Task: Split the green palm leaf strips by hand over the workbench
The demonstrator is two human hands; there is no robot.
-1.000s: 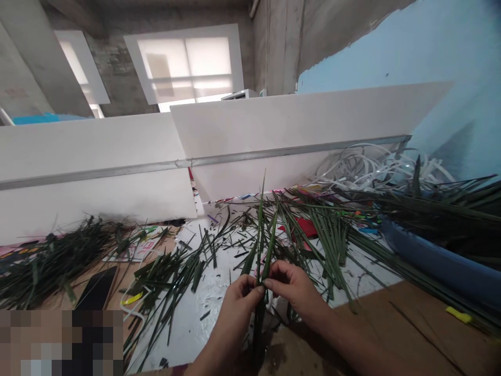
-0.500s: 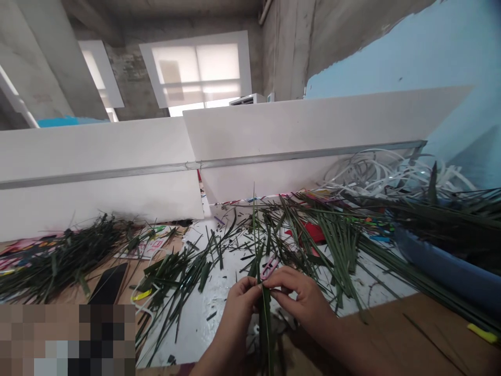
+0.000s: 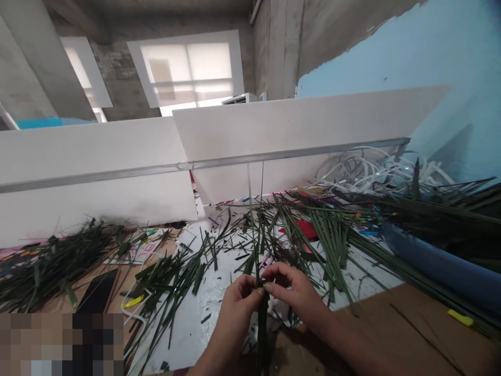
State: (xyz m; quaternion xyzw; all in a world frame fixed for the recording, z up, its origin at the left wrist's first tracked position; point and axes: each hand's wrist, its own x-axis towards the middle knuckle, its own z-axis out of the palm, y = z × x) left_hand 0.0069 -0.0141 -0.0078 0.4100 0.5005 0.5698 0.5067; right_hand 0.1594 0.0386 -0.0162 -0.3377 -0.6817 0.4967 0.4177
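Observation:
Long green leaf strips [image 3: 262, 329] run upright between my two hands, with thin ends rising above them and broad ends hanging below. My left hand [image 3: 239, 300] pinches the strips between thumb and fingers. From the other side my right hand [image 3: 291, 288] closes thumb and fingertips on the same strips, its fingertips almost meeting the left thumb. Just beyond the right fingers a pink tool [image 3: 265, 261] lies among cut leaf bits, partly hidden by the hand and strips.
A dark leaf heap [image 3: 58, 256] lies left, near a black flat object [image 3: 97, 291]. Cut green strips [image 3: 331, 245] cover the white sheet [image 3: 188, 334]. Right stands a blue basin [image 3: 442, 266] of leaves, a yellow piece [image 3: 460, 317] before it. White straps [image 3: 376, 169] pile behind.
My right fingertips have come down closer to the left thumb, covering more of the pink tool. The thin strip ends now spread apart above my hands. The view has shifted slightly right.

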